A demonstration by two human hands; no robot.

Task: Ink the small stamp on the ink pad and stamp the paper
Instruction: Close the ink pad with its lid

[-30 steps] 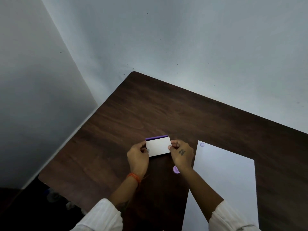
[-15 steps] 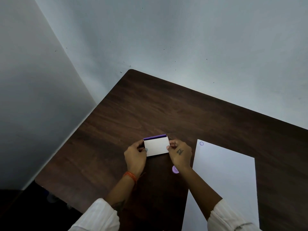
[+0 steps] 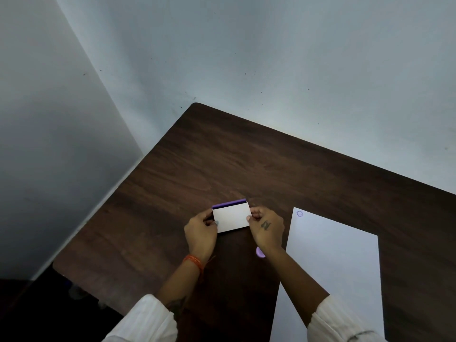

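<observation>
The ink pad (image 3: 231, 217) is a small flat box with a white lid and a purple far edge, lying on the dark wooden table (image 3: 222, 164). My left hand (image 3: 201, 232) pinches its left side and my right hand (image 3: 265, 229) pinches its right side. The lid looks nearly flat, with a thin dark gap along the far edge. A small lilac stamp (image 3: 260, 252) lies on the table, partly hidden under my right wrist. The white paper (image 3: 333, 262) lies to the right, with one purple round stamp mark (image 3: 299, 213) near its far left corner.
The table stands in a corner between two pale walls (image 3: 271, 58). Its left edge (image 3: 103, 206) drops to a dark floor. My white sleeves (image 3: 145, 319) fill the bottom of the view.
The view has shifted slightly. Both hands stay on the ink pad's sides, and the lid seems a little lower than a second ago.
</observation>
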